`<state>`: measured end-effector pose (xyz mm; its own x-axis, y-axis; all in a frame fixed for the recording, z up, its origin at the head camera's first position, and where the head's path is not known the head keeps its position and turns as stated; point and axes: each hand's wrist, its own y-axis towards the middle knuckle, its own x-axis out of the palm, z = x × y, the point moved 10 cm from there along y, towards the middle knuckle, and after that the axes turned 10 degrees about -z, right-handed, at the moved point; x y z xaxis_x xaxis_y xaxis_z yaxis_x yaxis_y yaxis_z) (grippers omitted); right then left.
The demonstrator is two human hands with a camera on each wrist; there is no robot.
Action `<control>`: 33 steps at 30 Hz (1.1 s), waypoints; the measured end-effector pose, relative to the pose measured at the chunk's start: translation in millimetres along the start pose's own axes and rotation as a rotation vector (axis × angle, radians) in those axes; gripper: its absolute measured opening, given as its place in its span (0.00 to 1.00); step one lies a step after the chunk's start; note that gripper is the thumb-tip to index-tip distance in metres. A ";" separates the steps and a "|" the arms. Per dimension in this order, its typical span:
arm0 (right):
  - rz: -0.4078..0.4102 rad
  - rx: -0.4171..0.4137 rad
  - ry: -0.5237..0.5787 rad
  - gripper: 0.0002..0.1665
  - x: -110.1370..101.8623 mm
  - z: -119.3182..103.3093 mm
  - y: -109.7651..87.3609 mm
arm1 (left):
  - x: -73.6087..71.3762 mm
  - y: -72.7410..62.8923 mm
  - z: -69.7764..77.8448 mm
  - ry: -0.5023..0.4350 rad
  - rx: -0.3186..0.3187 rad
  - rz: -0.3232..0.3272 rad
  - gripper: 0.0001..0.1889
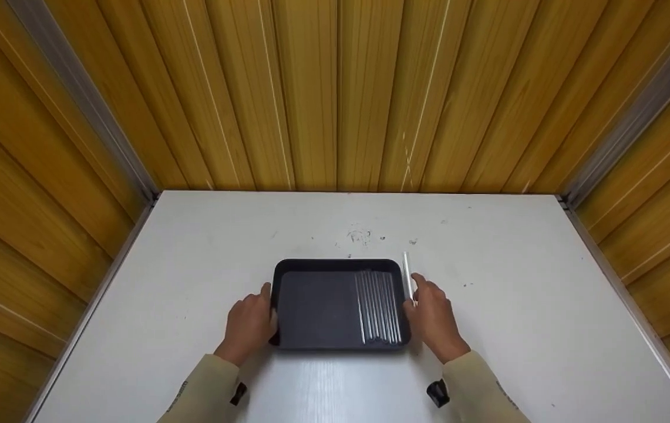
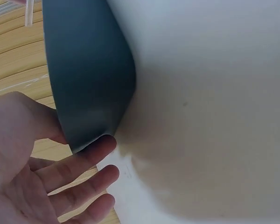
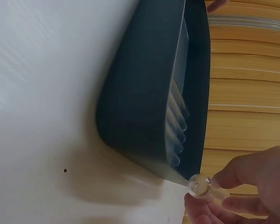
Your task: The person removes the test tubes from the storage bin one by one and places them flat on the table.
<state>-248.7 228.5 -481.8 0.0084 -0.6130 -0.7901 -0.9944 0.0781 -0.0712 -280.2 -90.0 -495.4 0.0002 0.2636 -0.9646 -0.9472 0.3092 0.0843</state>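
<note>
A dark rectangular tray [image 1: 317,311] sits on the white table in the head view, with a row of clear test tubes [image 1: 378,305] lying side by side in its right part. My left hand [image 1: 251,322] grips the tray's left side, thumb over the rim and a finger against the outer wall [image 2: 88,70]. Between thumb and fingers, my right hand [image 1: 435,317] holds one more clear test tube [image 1: 407,273] just outside the tray's right rim. Its rounded end [image 3: 199,185] faces the right wrist camera, close by the tray's corner.
The white table [image 1: 152,305] carries small dark marks [image 1: 360,236] beyond the tray. Wood-patterned panels [image 1: 335,94] stand along the back and both sides. Black straps [image 1: 438,393] show at the sleeve cuffs.
</note>
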 end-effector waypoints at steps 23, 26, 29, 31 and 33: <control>-0.005 0.031 -0.049 0.28 11.1 28.7 -2.3 | 20.2 13.9 -16.0 -0.111 -0.151 -0.253 0.07; -0.021 0.035 -0.045 0.28 14.8 29.6 -2.9 | 22.4 14.1 -17.9 -0.114 -0.165 -0.272 0.08; -0.031 0.041 -0.050 0.27 17.7 31.1 -3.6 | 23.6 14.1 -17.7 -0.109 -0.167 -0.277 0.09; -0.037 0.045 -0.054 0.27 18.9 32.6 -4.0 | 24.0 14.1 -17.4 -0.110 -0.165 -0.278 0.09; -0.044 0.048 -0.062 0.26 20.0 33.5 -3.7 | 24.0 13.9 -17.5 -0.109 -0.161 -0.282 0.09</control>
<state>-241.4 242.3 -517.7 0.0597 -0.5671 -0.8215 -0.9867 0.0909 -0.1345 -299.0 -95.3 -521.7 0.2950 0.2871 -0.9113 -0.9436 0.2374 -0.2307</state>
